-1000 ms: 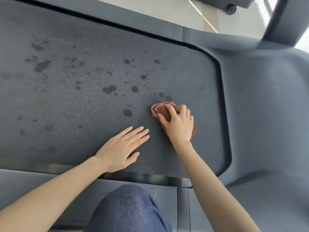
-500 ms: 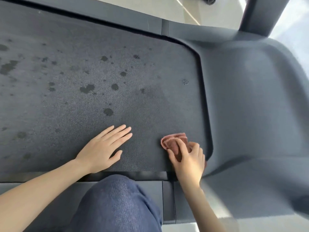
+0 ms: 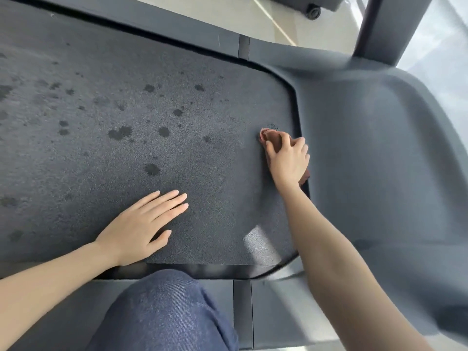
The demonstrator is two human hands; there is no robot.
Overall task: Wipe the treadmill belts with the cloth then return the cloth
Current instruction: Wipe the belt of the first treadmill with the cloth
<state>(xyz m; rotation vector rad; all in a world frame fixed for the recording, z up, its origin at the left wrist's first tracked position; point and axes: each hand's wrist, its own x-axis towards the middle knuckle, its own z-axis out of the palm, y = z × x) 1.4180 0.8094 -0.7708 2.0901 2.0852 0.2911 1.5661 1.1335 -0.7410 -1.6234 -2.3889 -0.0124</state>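
**Right hand**: fingers curled over a small bunched reddish-brown cloth, gripping it and pressing it down. The bunching probably gives the palm a firm pad to push.

**Cloth, location:** on the dark grey textured treadmill belt, at its right end, just beside the curved seam with the moulded grey plastic hood. A small speckled mark lies touching, or nearly touching, the cloth's far tip.

**Left hand**: palm down, fingers straight and close together, holding nothing. It rests flat near the belt's near edge, well apart from the cloth, likely as a brace for a kneeling lean.

**Belt condition:** dark wet-looking spots are scattered from the middle toward the left end, while the patch around the right hand looks mostly free of them. Wiping is judged partly done, and returning the cloth has not begun.

**Surroundings:**
- a knee in blue denim at the near side rail
- the grey far side rail along the opposite edge
- a dark upright post at the hood's far corner
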